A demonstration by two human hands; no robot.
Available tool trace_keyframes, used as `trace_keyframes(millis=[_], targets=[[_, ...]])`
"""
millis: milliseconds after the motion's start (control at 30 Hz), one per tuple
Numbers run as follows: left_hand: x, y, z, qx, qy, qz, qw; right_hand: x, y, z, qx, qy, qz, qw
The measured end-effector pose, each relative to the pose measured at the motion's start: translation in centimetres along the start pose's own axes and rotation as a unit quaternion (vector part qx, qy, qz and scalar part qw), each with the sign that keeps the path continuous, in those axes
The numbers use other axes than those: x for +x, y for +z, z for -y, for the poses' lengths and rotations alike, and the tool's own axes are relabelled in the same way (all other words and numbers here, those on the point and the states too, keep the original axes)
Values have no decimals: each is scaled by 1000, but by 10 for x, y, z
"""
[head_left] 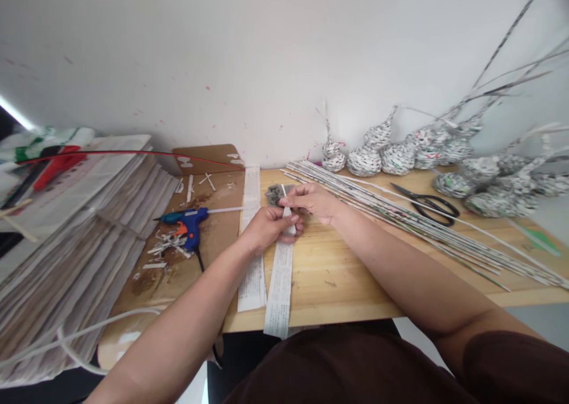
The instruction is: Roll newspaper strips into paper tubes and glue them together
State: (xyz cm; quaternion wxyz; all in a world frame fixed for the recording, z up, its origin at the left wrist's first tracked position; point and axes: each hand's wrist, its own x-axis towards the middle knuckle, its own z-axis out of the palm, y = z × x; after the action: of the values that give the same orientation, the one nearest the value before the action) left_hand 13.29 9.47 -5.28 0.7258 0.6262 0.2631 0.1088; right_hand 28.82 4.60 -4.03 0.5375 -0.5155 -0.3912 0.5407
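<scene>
A long newspaper strip (280,288) hangs from my hands down past the table's front edge. Its upper end narrows into a thin rolled white tip between my fingers. My left hand (273,226) is closed around the strip, thumb on top. Just above it, my right hand (309,201) pinches the rolled tip between thumb and fingers. Behind the fingers lies a grey crumpled cloth (273,194), partly hidden. Another flat stack of newspaper strips (252,282) lies on the table left of my left hand.
A blue glue gun (192,226) rests on cardboard (178,282) with paper scraps, beside stacked newspapers (89,232). On the right lie thin paper tubes (386,211) and black scissors (429,205). Woven paper gourd shapes (398,158) stand along the wall.
</scene>
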Motion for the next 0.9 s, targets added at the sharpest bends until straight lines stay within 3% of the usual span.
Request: trace_keyframes(millis=[233,400,800,900], targets=[[-1,2,-2,-17,3,24,1000,-1,0,-2,-14,-11,31,999],[-1,2,-1,-27,10,24,999,-8,0,8,-14,13,111,994],[0,3,-1,-18,18,42,999,0,3,0,2,-16,-35,999],[1,2,0,-20,21,45,999,-4,2,6,-15,-18,13,1000]])
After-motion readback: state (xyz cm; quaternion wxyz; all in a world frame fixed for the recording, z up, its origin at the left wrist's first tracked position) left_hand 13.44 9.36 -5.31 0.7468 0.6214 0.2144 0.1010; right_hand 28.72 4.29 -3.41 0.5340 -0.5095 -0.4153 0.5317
